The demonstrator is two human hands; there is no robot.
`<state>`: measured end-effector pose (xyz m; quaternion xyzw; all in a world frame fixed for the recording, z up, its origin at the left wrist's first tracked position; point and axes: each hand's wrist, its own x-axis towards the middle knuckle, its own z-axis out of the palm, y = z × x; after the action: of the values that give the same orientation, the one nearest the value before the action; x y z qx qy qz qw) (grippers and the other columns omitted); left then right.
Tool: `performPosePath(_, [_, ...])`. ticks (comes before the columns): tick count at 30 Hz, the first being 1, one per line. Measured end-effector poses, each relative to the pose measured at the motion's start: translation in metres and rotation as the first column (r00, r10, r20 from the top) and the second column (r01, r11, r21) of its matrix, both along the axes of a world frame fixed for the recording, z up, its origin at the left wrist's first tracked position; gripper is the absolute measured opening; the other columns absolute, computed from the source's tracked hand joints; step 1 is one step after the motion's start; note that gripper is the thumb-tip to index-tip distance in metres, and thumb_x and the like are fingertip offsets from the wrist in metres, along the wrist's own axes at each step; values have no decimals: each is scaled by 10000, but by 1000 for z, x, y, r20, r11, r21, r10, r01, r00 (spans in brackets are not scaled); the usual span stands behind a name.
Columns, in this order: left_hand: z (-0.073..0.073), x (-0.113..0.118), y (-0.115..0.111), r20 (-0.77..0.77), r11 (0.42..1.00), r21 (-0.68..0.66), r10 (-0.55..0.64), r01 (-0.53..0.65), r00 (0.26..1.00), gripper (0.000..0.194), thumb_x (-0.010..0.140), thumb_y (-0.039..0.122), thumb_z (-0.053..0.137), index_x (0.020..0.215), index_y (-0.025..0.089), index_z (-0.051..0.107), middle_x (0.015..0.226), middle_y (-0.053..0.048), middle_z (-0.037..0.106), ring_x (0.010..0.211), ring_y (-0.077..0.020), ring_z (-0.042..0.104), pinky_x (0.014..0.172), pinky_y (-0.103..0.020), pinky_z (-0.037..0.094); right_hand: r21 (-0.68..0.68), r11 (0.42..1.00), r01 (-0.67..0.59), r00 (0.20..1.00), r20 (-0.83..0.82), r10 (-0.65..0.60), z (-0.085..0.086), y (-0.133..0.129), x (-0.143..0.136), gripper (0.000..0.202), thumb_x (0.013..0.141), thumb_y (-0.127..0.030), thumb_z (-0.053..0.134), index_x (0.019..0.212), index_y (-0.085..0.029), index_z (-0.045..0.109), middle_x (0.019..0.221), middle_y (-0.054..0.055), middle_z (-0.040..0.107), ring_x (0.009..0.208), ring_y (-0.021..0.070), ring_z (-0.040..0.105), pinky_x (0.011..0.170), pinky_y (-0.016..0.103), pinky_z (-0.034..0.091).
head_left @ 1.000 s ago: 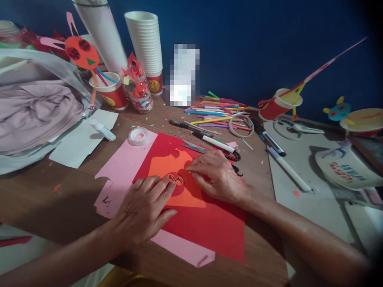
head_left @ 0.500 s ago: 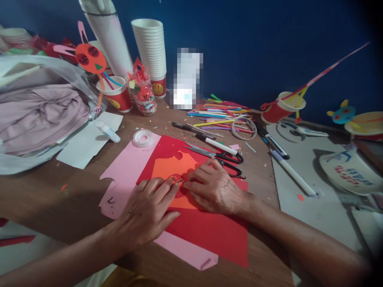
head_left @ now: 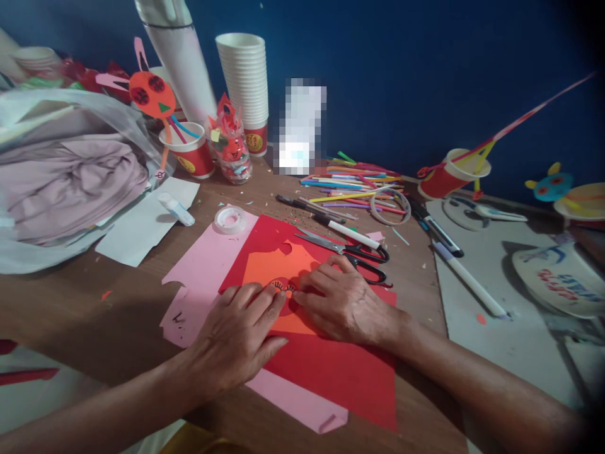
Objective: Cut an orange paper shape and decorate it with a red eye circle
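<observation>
A small red paper disc [head_left: 287, 308] with black eyelash shapes drawn on orange pieces lies on an orange sheet [head_left: 262, 265]. From the left, my left hand [head_left: 243, 331] rests on it, fingers laid flat and thumb apart. My right hand [head_left: 343, 299] presses its bent fingertips onto the disc's right side; the thumb is hard to make out. Under the orange sheet is a red sheet [head_left: 350, 381], on top of pink paper [head_left: 198, 258]. Black-handled scissors [head_left: 347, 249] lie just beyond my right hand. Part of the disc is hidden by my fingers.
A tape roll [head_left: 230, 220] and glue stick [head_left: 176, 209] lie left. Behind stand stacked paper cups [head_left: 243, 75], a white bottle [head_left: 182, 69] and a plastic cup of red scraps [head_left: 231, 151]. Coloured sticks [head_left: 350, 183], a marker [head_left: 352, 232] and a grey board [head_left: 496, 353] are rightward.
The view has shifted slightly, so everything sits a little further right. Both hands stay on the disc with hardly any visible movement.
</observation>
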<state>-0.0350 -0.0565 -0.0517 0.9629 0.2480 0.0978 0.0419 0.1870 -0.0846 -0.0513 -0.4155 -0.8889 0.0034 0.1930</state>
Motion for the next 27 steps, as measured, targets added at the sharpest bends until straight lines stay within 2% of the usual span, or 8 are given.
performPosePath(21, [-3, -2, -1, 20, 1000, 21, -16, 16, 1000, 393, 873, 255, 482, 1223, 79, 508, 1125, -142, 610, 943, -283, 504, 744, -411, 411, -7, 1000, 3, 1000, 19, -3, 0, 0, -1, 181, 905, -233, 479, 935, -193, 653, 892, 53, 638, 814, 181, 527, 830, 387, 309])
performPosePath(27, [-4, -5, -2, 87, 995, 97, -20, 12, 996, 351, 884, 190, 435, 1192, 35, 500, 1066, -152, 618, 958, -284, 510, 781, -408, 415, -9, 1000, 1, 1000, 20, -1, -1, 0, -1, 182, 905, -233, 480, 934, -192, 655, 887, 52, 632, 800, 180, 525, 823, 386, 313])
